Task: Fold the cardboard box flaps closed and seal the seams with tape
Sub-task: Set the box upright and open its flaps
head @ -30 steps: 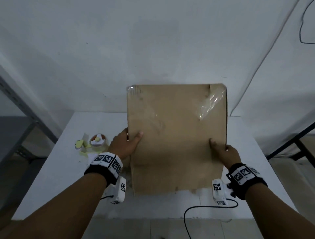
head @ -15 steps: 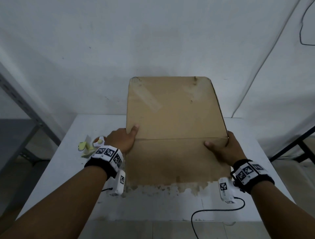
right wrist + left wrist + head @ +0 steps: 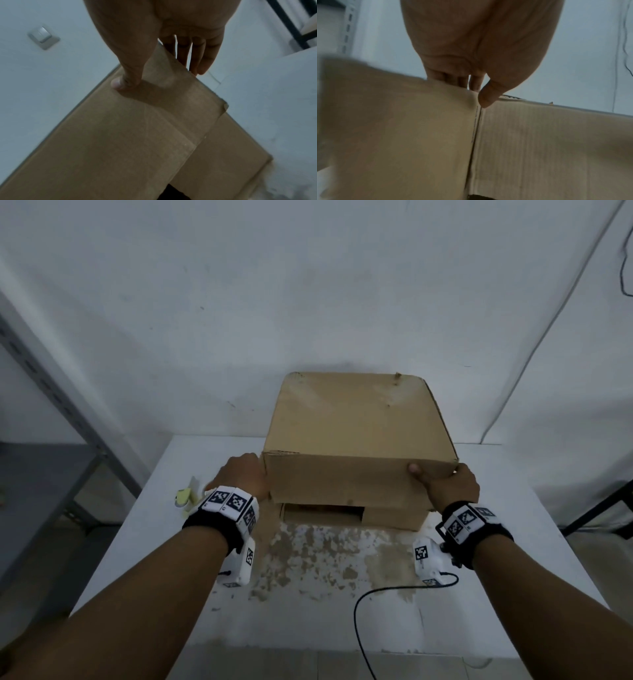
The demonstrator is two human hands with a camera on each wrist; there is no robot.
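A brown cardboard box (image 3: 356,422) lies on the white table (image 3: 325,618) with a plain face up. Its near side shows a flap and a dark gap (image 3: 325,513) at the bottom. My left hand (image 3: 245,474) holds the near left corner; in the left wrist view the left hand (image 3: 474,92) has its thumb on the corner seam and its fingers behind the box's (image 3: 539,142) side panel. My right hand (image 3: 442,479) grips the near right corner. The right wrist view shows the right hand (image 3: 159,73) with thumb on the box's (image 3: 120,142) front face, fingers round the side.
A yellowish scrap (image 3: 183,497) and a white item lie left of the box, mostly hidden by my left wrist. Brown worn patches (image 3: 325,553) mark the table front. A black cable (image 3: 359,611) trails off the front edge. A metal shelf frame (image 3: 51,392) stands at left.
The box has tipped away from me, from standing tall on end to lying low on the table. Both hands stayed on its sides and now hold the near upper corners.
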